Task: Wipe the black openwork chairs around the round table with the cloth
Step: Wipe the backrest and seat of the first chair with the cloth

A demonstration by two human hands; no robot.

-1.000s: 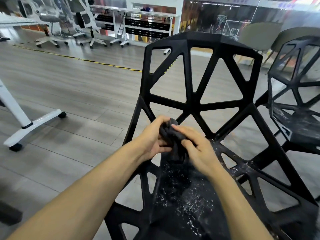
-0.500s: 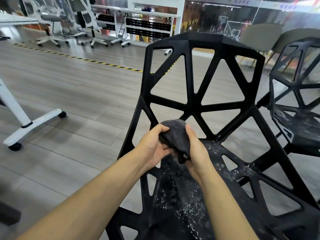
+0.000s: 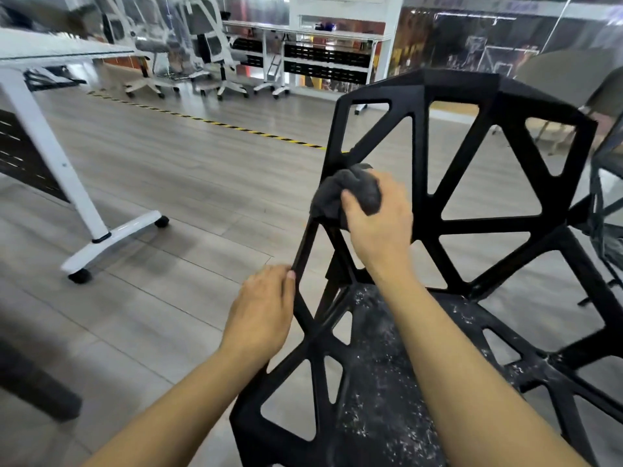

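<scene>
A black openwork chair (image 3: 435, 156) fills the right half of the view, its seat speckled with white dust. My right hand (image 3: 381, 224) grips a bunched dark grey cloth (image 3: 350, 190) and presses it against the left upright of the chair's backrest. My left hand (image 3: 263, 311) sits lower, fingers curled round the left side strut of the chair frame. A second black openwork chair (image 3: 606, 210) shows partly at the right edge.
A white desk (image 3: 50, 55) on a castor leg (image 3: 114, 234) stands at the left. White office chairs (image 3: 215, 59) and shelving line the back wall. Yellow-black floor tape (image 3: 209, 121) crosses the wood floor. A dark object (image 3: 30, 389) lies at lower left.
Both hands held the cloth together over the seat; now my right hand alone has carried it up to the backrest's left edge, and my left hand has moved onto the chair's side strut.
</scene>
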